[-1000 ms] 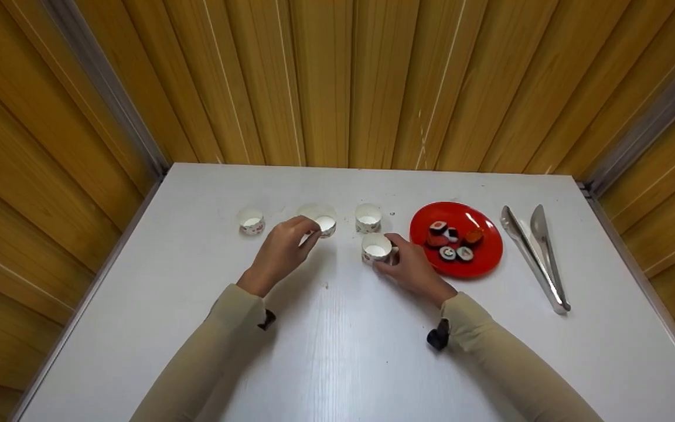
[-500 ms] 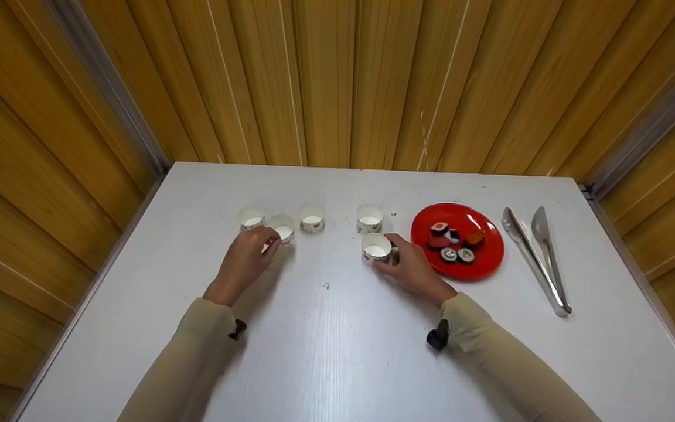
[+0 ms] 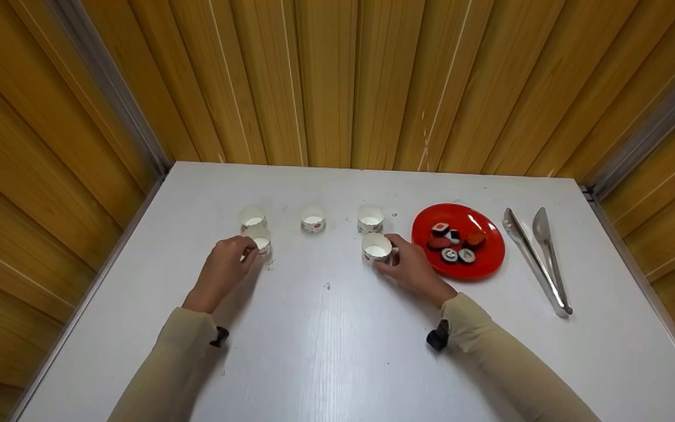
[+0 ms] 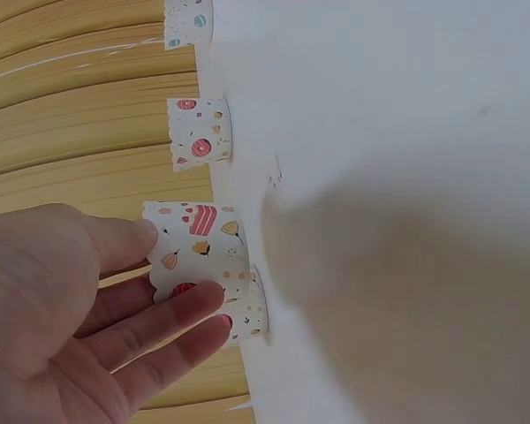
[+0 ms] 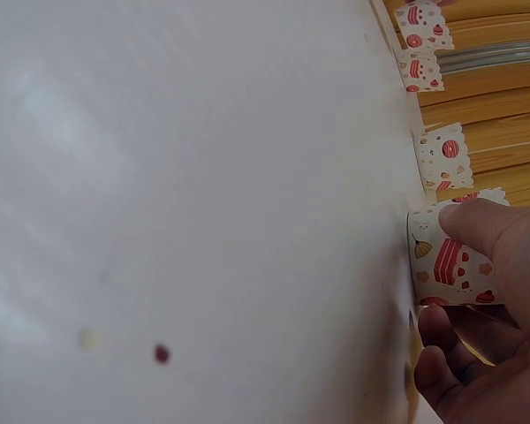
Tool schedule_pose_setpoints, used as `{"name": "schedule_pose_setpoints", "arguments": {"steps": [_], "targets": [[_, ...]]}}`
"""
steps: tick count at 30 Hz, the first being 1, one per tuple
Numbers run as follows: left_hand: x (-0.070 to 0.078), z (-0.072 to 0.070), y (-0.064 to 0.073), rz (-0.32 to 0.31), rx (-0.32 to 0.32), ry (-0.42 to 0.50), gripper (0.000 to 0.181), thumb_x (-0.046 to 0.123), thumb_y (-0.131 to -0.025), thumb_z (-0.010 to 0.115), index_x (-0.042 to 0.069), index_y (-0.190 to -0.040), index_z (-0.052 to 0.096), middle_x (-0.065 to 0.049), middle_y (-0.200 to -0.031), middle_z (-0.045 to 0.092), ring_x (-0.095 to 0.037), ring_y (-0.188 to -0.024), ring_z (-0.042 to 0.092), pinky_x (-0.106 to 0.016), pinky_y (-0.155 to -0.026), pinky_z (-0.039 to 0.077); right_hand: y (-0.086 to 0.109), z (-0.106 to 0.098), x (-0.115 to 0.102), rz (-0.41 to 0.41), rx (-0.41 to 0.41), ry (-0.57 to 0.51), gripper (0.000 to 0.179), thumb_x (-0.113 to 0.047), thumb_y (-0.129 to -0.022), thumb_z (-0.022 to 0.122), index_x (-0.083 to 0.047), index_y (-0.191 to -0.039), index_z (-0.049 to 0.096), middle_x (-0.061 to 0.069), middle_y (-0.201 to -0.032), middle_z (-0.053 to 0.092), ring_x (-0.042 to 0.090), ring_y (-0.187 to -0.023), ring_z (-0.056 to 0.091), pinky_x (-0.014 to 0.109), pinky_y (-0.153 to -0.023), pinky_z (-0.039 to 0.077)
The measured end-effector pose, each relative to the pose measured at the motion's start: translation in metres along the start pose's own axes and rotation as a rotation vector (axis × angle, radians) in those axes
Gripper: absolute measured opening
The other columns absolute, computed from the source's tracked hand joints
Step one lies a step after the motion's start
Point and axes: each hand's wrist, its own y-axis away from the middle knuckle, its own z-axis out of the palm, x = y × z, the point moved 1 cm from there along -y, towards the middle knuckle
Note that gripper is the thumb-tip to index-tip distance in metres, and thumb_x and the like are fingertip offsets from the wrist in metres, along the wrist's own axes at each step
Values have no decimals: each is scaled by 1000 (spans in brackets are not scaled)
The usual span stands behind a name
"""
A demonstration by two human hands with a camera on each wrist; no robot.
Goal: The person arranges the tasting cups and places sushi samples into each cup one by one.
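Observation:
My left hand (image 3: 223, 266) pinches a white paper baking cup (image 4: 199, 252), printed with cake slices and sweets, between thumb and fingers. In the head view that cup stands just in front of another paper cup (image 3: 253, 218) at the back left. My right hand (image 3: 413, 266) holds a similar cup (image 5: 455, 261) by its right side, thumb on the printed wall. Behind it is one more paper cup (image 3: 370, 219), and a further cup (image 3: 313, 220) stands alone in the middle of the back row. The insides seen from above are plain white.
Right of my right hand lies a red plate (image 3: 457, 269) bearing several sushi pieces (image 3: 452, 241). Metal tongs (image 3: 539, 258) rest on the white table (image 3: 337, 351) at the far right. Wood-patterned panels (image 3: 326, 82) rise behind the table's back edge.
My left hand has carried its paper cup leftward, from near the middle cup to in front of the back-left one. The right hand has stayed in place with its cup.

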Motion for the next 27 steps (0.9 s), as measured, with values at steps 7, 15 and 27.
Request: {"name": "schedule_pose_setpoints", "arguments": {"steps": [7,15,27], "targets": [[-6,-2,4,-58,-41,7,4,-1,-93,72,-3,-97,73,-13,-92,74,-24,-83,68,-42,-73,58,0,-1,-1,7,-7,-8,61,-16,-87,84,-7,-141,56,14,-130,67,26,-106,57,41,-92,48],[-12,-1,9,-115,-130,6,4,3,-97,70,0,-98,72,-10,-90,71,-21,-79,61,-40,-72,55,0,-1,0,11,-19,-18,62,-16,-88,83,-7,-143,55,13,-132,66,26,-108,57,41,-94,49],[-14,-2,11,-105,-137,-5,6,5,-97,71,3,-101,74,-10,-95,72,-24,-84,63,-44,-76,56,0,0,1,11,-22,-22,61,-17,-88,83,-8,-142,56,11,-130,67,24,-100,55,35,-84,46]]}}
